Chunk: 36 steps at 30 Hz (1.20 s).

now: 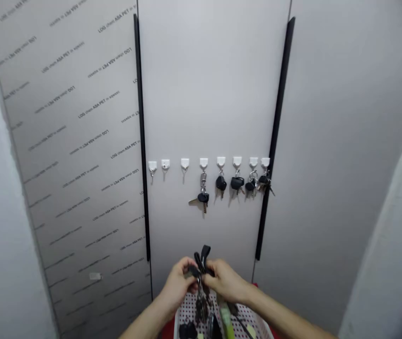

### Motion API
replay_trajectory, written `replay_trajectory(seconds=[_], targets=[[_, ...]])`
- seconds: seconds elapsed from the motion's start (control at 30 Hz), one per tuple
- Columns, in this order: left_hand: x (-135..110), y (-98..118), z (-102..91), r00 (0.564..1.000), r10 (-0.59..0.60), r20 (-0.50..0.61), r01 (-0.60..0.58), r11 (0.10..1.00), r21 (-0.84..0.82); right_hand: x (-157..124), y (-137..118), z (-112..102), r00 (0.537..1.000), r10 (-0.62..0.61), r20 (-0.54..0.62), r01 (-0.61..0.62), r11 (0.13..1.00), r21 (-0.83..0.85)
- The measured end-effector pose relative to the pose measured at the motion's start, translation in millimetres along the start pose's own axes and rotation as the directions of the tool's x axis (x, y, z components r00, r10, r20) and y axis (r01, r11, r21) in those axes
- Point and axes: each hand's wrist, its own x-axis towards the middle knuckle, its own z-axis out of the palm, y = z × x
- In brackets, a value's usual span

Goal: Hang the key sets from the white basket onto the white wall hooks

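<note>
My left hand and my right hand are close together at the bottom centre, both closed with thumb against fingers. Between them they grip black key straps, whose loops stick up above the fingers. From the straps a bunch of keys dangles, blurred, over a white perforated basket. My fingers partly cover where the straps join the keys. In the basket lie dark keys, a green-yellow item and other dark pieces I cannot make out.
A row of white adhesive hooks crosses the pale cabinet door. Key sets, such as one with a clip and a black-headed one, hang from the right-hand hooks. Long black handles run down both door edges. Something red shows under the basket.
</note>
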Motion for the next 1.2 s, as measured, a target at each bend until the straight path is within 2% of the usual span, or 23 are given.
replay_trajectory(seconds=[0.07, 0.13, 0.17, 0.2, 0.23, 0.27, 0.3, 0.33, 0.4, 0.47, 0.53, 0.6, 0.67, 0.7, 0.73, 0.8, 0.87, 0.93, 1.0, 1.07, 1.13, 1.17, 1.2], targets=[[10, -2, 1.1, 0.999, -0.011, 0.051, 0.006, 0.995, 0.103, -5, 8, -11, 0.999, 0.021, -0.035, -0.023, 0.998, -0.06], [28, 17, 3.7, 0.994, 0.11, -0.014, -0.105, 0.973, 0.205, 1, 3, -37, 0.973, 0.009, -0.231, -0.023, 0.998, -0.059], [38, 33, 6.7, 0.97, 0.222, -0.1, -0.187, 0.944, 0.272, 8, -3, -54, 0.921, -0.001, -0.389, -0.016, 0.999, -0.041], [49, 51, 11.2, 0.924, 0.337, -0.182, -0.254, 0.895, 0.366, 18, -11, -71, 0.832, -0.015, -0.555, -0.001, 1.0, -0.029], [60, 69, 17.3, 0.846, 0.473, -0.246, -0.322, 0.821, 0.471, 28, -19, -87, 0.728, -0.035, -0.685, 0.019, 0.999, -0.031], [70, 85, 24.7, 0.77, 0.572, -0.283, -0.348, 0.748, 0.565, 39, -28, -101, 0.639, -0.055, -0.768, 0.022, 0.998, -0.053], [80, 99, 33.1, 0.721, 0.626, -0.298, -0.339, 0.693, 0.636, 50, -35, -112, 0.566, -0.075, -0.821, 0.005, 0.996, -0.087], [88, 109, 41.7, 0.692, 0.655, -0.304, -0.313, 0.652, 0.691, 59, -41, -120, 0.515, -0.093, -0.852, -0.024, 0.992, -0.123], [99, 118, 57.2, 0.706, 0.638, -0.307, -0.246, 0.628, 0.738, 73, -47, -127, 0.476, -0.089, -0.875, -0.096, 0.984, -0.153], [103, 122, 66.8, 0.756, 0.579, -0.305, -0.232, 0.673, 0.703, 77, -48, -130, 0.476, -0.035, -0.878, -0.146, 0.982, -0.118], [101, 130, 70.0, 0.809, 0.525, -0.262, -0.297, 0.752, 0.589, 75, -50, -135, 0.476, -0.004, -0.879, -0.145, 0.986, -0.082], [97, 149, 69.8, 0.815, 0.552, -0.178, -0.42, 0.774, 0.474, 72, -59, -148, 0.471, -0.059, -0.88, -0.104, 0.987, -0.122], [92, 176, 69.3, 0.763, 0.63, -0.142, -0.523, 0.732, 0.437, 72, -76, -165, 0.507, -0.135, -0.851, -0.092, 0.973, -0.21], [90, 191, 69.6, 0.739, 0.656, -0.156, -0.538, 0.713, 0.45, 72, -85, -173, 0.565, -0.15, -0.811, -0.109, 0.961, -0.254], [87, 205, 70.0, 0.735, 0.657, -0.166, -0.528, 0.709, 0.468, 72, -95, -180, 0.643, -0.143, -0.753, -0.134, 0.946, -0.295], [81, 224, 70.5, 0.782, 0.611, -0.125, -0.482, 0.719, 0.501, 68, -109, -187, 0.791, -0.103, -0.603, -0.16, 0.916, -0.367], [71, 223, 68.5, 0.854, 0.52, 0.005, -0.442, 0.72, 0.536, 57, -110, -181, 0.875, -0.098, -0.474, -0.118, 0.906, -0.405], [58, 200, 62.9, 0.908, 0.393, 0.141, -0.4, 0.721, 0.566, 39, -96, -161, 0.917, -0.111, -0.382, -0.052, 0.919, -0.392], [46, 157, 54.6, 0.945, 0.233, 0.229, -0.324, 0.753, 0.573, 20, -69, -131, 0.962, -0.087, -0.26, -0.007, 0.94, -0.341], [38, 110, 45.9, 0.967, 0.105, 0.231, -0.222, 0.79, 0.572, 5, -39, -100, 0.989, -0.059, -0.137, 0.014, 0.951, -0.308], [36, 73, 40.4, 0.981, 0.03, 0.193, -0.142, 0.784, 0.604, -4, -13, -80, 0.998, -0.038, -0.054, 0.019, 0.949, -0.315], [38, 63, 40.0, 0.982, 0.018, 0.189, -0.134, 0.771, 0.622, -6, -4, -78, 0.996, -0.038, -0.076, 0.013, 0.949, -0.316], [41, 59, 41.9, 0.982, 0.031, 0.187, -0.145, 0.76, 0.634, -6, 2, -82, 0.987, -0.046, -0.154, -0.005, 0.95, -0.313]])
